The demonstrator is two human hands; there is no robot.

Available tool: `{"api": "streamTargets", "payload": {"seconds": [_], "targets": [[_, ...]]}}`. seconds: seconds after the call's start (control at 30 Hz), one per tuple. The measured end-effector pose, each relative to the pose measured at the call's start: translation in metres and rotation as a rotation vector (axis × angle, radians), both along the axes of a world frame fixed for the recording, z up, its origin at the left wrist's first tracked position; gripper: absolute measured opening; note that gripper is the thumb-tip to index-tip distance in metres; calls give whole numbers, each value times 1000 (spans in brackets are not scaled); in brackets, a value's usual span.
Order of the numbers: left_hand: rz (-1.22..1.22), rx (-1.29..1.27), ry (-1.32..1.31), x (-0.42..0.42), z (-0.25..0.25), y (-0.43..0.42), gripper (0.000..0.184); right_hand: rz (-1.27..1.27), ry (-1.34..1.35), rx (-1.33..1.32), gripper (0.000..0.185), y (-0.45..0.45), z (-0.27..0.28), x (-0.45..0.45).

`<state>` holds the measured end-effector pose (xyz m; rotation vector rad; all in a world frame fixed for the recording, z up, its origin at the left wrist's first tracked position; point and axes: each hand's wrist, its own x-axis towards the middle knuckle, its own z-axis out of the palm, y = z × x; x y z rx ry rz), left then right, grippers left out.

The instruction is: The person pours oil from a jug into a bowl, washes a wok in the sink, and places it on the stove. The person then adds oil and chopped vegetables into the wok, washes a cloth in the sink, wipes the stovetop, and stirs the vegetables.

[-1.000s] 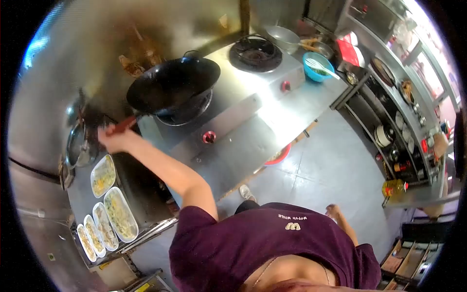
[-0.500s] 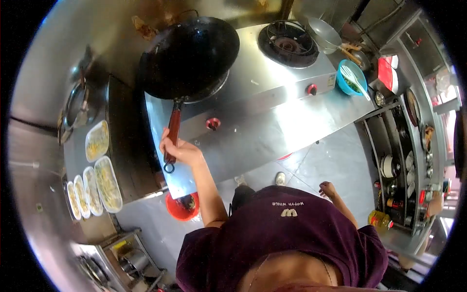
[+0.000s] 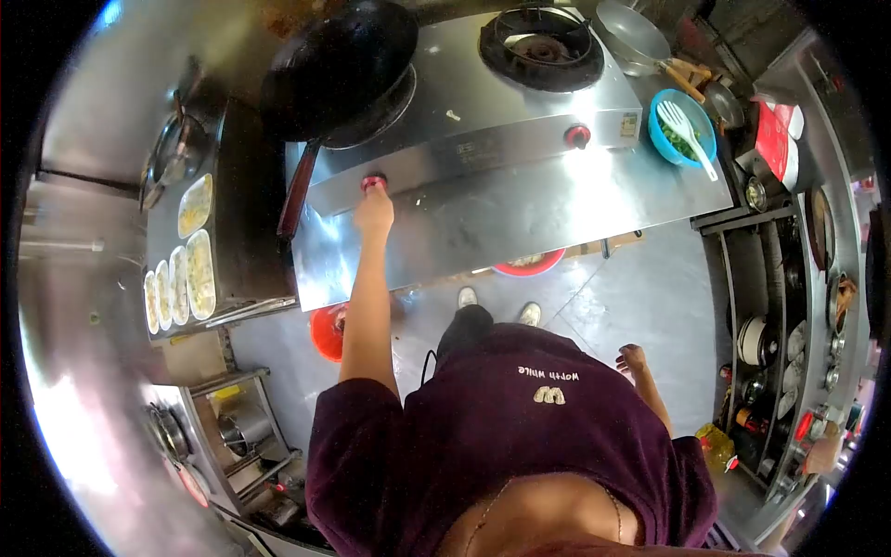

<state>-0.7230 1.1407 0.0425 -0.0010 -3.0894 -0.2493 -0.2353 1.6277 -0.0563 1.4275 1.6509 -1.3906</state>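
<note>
Along the front of the stove point(image 3: 501, 151), the left hand point(image 3: 374, 213) is closed on a red knob point(image 3: 373, 179); behind it the black wok point(image 3: 343, 70) sits over the left burner point(image 3: 394, 119); I cannot tell whether the half-curled right hand point(image 3: 633, 359), well apart, holds anything.

The floor point(image 3: 640, 288) is gray and smooth and a bit shiny. A shiny metal wall point(image 3: 102, 200) is on the left, with bright white light point(image 3: 70, 436) on it. Metal shelves point(image 3: 747, 221) stand over on the right side.
</note>
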Motion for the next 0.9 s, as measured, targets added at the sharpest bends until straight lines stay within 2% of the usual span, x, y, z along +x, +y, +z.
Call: {"api": "streamTargets", "payload": {"seconds": [0.1, 0.2, 0.3, 0.37, 0.43, 0.5, 0.6, 0.7, 0.83, 0.87, 0.9], "targets": [[180, -7, 39, -9, 3, 20, 36, -143, 107, 28, 24, -4, -6, 14], [272, 97, 38, -2, 25, 25, 34, -240, 198, 43, 27, -27, -4, 5], [163, -208, 59, -29, -21, -11, 29, -226, 147, -27, 24, -63, -12, 11], [38, -190, -55, -10, 24, 2, 22, -187, 132, -77, 24, -77, -23, 23], [24, -17, -133, -14, 20, 2, 20, -213, 138, -54, 26, -96, -25, 30], [21, -213, -90, -6, 34, 13, 22, -289, 95, -39, 24, -112, -26, 35], [89, -45, 34, -5, 12, 7, 25, -312, 6, -40, 22, -124, -22, 32], [20, 9, 193, -38, -61, -30, 28, -344, 23, -76, 22, -127, -27, 26], [388, 1626, -256, -46, -62, -22, 22, -322, 90, -106, 23, -114, -23, -5], [523, 1606, -358, -41, -51, -23, 17, -292, 108, -109, 23, -109, -25, -12], [539, 1680, -345, -48, -62, -28, 14, -269, 128, -110, 24, -103, -26, -19]]}}
